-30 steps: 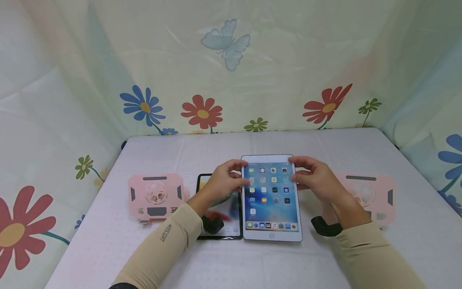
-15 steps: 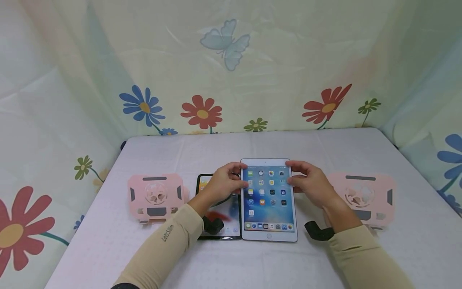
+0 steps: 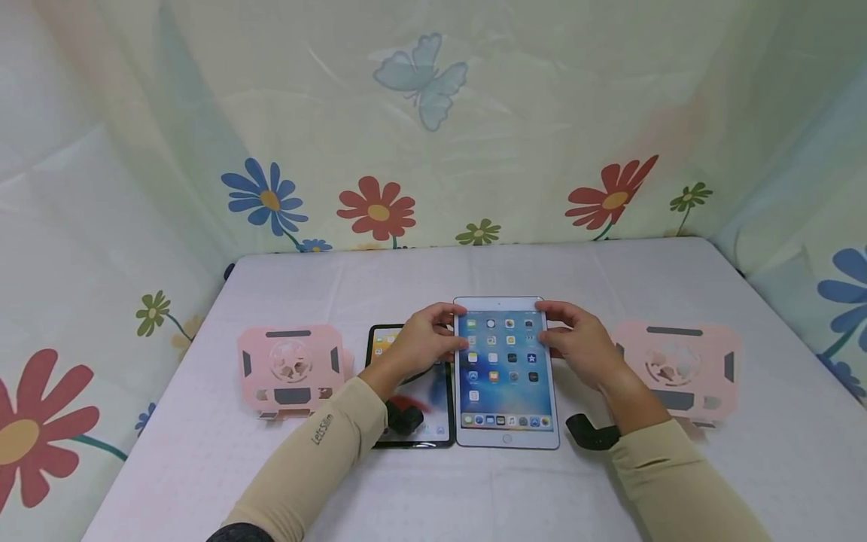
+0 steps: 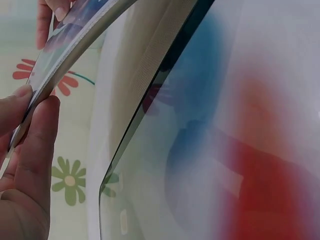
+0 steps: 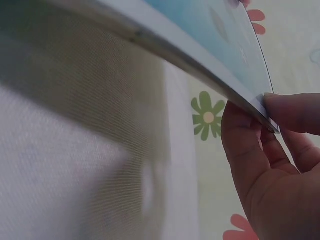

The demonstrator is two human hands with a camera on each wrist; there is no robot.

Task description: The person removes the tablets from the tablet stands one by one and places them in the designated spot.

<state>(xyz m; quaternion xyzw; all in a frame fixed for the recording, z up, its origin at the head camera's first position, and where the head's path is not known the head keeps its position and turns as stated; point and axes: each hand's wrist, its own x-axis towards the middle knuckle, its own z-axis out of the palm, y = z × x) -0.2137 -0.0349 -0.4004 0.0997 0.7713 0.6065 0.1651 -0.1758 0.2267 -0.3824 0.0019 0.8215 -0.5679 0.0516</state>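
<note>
A white tablet (image 3: pixel 506 376) with a lit screen of app icons is held between both hands, its home button toward the person. My left hand (image 3: pixel 423 342) pinches its upper left edge, thumb on one face and fingers on the other, as the left wrist view (image 4: pixel 30 150) shows. The upper right edge is pinched by my right hand (image 3: pixel 582 342); in the right wrist view the thumb (image 5: pixel 295 112) lies over the corner and fingers sit beneath. The far end is raised, and shadow falls on the cloth below. A black-rimmed tablet (image 3: pixel 423 403) lies flat beside it, partly hidden under my left hand.
Pink folding stands (image 3: pixel 291 369) with dark grey pads stand at the left, and a matching pink stand (image 3: pixel 684 369) is at the right, partly behind my right hand. A white cloth (image 3: pixel 501 497) covers the table. Flowered curtain (image 3: pixel 535 135) closes in the back and sides.
The white tablet has shifted slightly left and its far edge appears lower than a second ago. The right hand moved left with it. Both hands keep their hold.
</note>
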